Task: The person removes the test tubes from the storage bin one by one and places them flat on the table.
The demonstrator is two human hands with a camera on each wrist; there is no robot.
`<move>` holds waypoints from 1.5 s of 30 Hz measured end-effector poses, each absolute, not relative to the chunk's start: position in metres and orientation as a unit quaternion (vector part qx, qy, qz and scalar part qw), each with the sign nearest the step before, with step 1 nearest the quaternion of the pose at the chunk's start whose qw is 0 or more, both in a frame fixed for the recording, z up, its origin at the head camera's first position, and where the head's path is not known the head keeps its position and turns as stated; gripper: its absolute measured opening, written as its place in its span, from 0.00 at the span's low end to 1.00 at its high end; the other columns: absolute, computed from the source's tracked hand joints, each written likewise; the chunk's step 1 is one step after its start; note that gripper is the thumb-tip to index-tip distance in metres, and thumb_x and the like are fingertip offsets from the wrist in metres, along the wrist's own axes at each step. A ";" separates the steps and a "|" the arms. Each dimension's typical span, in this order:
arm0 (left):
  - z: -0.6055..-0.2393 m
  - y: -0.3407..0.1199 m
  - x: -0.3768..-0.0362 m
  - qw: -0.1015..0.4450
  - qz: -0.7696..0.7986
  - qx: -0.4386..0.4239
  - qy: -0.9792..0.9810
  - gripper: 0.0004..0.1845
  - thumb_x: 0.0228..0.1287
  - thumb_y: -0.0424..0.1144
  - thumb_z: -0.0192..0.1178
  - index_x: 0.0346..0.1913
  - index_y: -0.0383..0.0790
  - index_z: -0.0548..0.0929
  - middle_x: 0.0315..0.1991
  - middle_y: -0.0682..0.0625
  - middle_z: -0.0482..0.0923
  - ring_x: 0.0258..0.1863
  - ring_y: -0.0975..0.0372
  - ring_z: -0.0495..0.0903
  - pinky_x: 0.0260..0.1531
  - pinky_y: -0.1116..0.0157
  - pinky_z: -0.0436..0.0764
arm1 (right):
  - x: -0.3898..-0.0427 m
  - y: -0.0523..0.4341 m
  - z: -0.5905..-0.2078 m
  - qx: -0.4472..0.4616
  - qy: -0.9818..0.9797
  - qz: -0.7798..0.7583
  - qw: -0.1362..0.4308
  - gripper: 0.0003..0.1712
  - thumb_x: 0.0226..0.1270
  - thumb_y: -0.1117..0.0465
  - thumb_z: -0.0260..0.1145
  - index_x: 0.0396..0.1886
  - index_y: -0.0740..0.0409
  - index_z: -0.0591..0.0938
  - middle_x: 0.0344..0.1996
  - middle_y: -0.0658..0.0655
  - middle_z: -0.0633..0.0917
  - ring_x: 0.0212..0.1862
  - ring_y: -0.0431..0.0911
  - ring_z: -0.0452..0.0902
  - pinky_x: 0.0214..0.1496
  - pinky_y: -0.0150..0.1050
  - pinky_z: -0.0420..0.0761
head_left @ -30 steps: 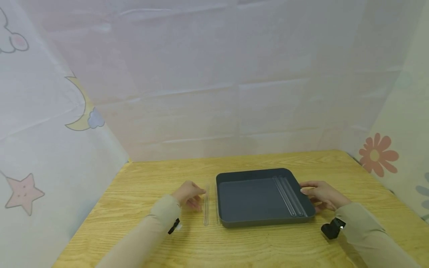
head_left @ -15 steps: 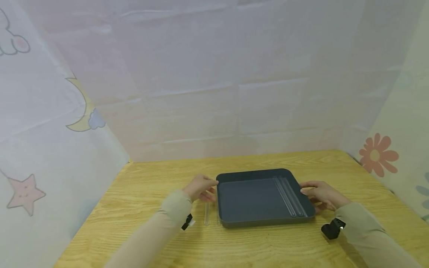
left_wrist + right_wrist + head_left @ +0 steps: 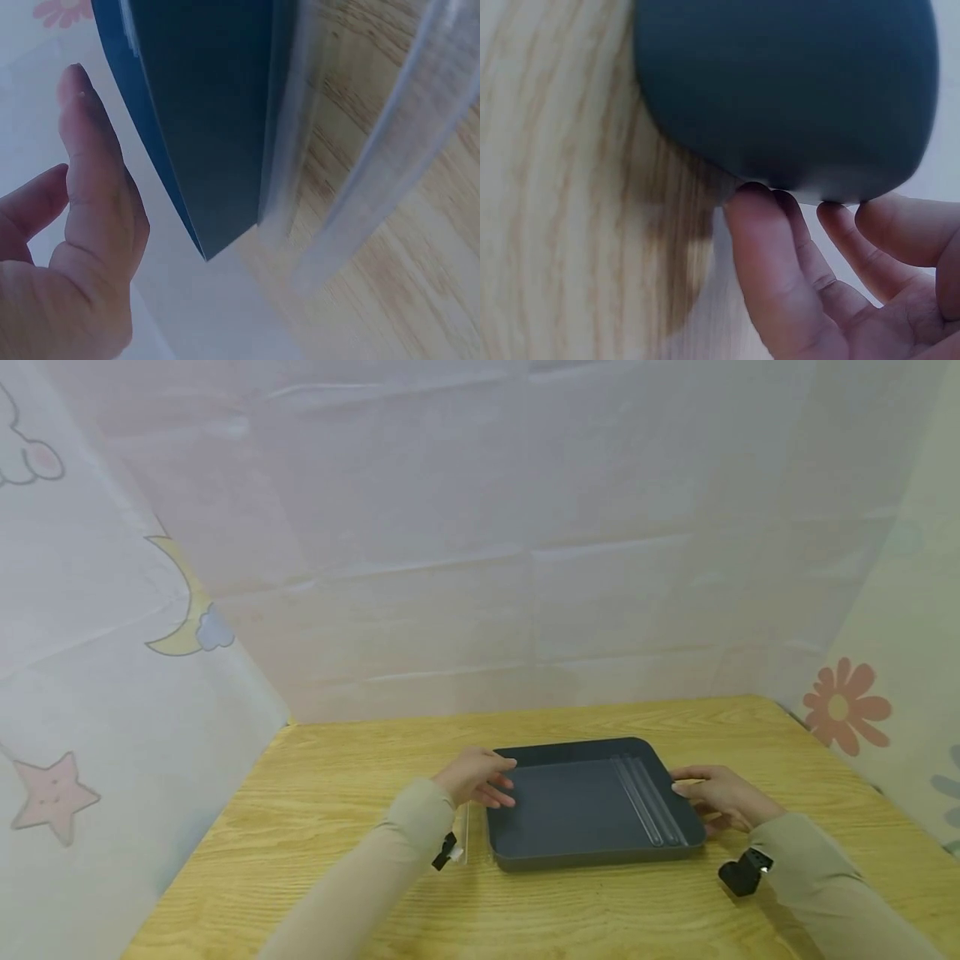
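My left hand (image 3: 483, 777) reaches over the left rim of a dark grey rectangular tray (image 3: 562, 806), fingers loosely spread and holding nothing. In the left wrist view the left hand (image 3: 97, 202) stands beside the tray's end, apart from the clear tubes. My right hand (image 3: 723, 797) is at the tray's right side. Its fingertips and thumb touch the outer wall, as the right wrist view shows with the tray (image 3: 787, 90). Clear round-ended tubes (image 3: 637, 797) lie side by side inside the tray, along its right wall. Left of the tray lie two more clear tubes (image 3: 382, 150), partly hidden by the left hand.
The wooden table (image 3: 360, 752) carries everything. Behind it hangs a pale creased sheet (image 3: 525, 568), with printed sheets on both sides. A black wrist strap (image 3: 444, 852) sits on the left sleeve, and a black wrist camera (image 3: 744, 872) on the right.
My left hand has moved right, from beside the outer tube to over the tray's left rim. The right hand, the tray and the tubes in it have stayed put.
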State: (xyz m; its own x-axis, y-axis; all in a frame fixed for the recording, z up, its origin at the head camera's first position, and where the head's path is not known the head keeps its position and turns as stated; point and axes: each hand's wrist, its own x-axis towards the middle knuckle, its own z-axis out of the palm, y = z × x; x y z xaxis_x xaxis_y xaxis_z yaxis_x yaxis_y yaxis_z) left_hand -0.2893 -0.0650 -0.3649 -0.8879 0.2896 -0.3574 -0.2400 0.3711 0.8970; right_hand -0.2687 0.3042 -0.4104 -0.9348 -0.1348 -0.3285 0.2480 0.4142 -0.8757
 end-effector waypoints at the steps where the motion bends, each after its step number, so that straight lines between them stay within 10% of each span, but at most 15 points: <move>1: -0.365 -0.064 -0.290 0.239 0.561 0.016 0.792 0.23 0.73 0.41 0.55 0.63 0.29 0.73 0.45 0.35 0.81 0.29 0.55 0.86 0.28 0.64 0.84 | -0.269 0.304 -0.411 0.034 0.822 -0.540 0.177 0.29 0.75 0.63 0.55 0.68 0.75 0.61 0.33 0.54 0.85 0.33 0.48 0.82 0.31 0.46 0.83; 45: -0.365 0.000 -0.308 0.322 0.572 0.010 0.754 0.24 0.74 0.40 0.54 0.68 0.33 0.70 0.49 0.34 0.81 0.43 0.46 0.84 0.42 0.56 0.84 | -0.269 0.305 -0.411 0.031 0.823 -0.540 0.176 0.29 0.76 0.62 0.54 0.69 0.76 0.60 0.33 0.55 0.85 0.32 0.49 0.83 0.30 0.46 0.84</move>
State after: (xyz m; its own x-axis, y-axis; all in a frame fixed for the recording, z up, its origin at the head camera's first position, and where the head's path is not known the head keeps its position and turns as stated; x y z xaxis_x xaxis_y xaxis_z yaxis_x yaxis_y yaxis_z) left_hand -0.3085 -0.0002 -0.3651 -0.7925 0.3841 -0.4738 -0.3530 0.3447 0.8698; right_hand -0.2687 0.3046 -0.4105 -0.9359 -0.1387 -0.3237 0.2418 0.4153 -0.8770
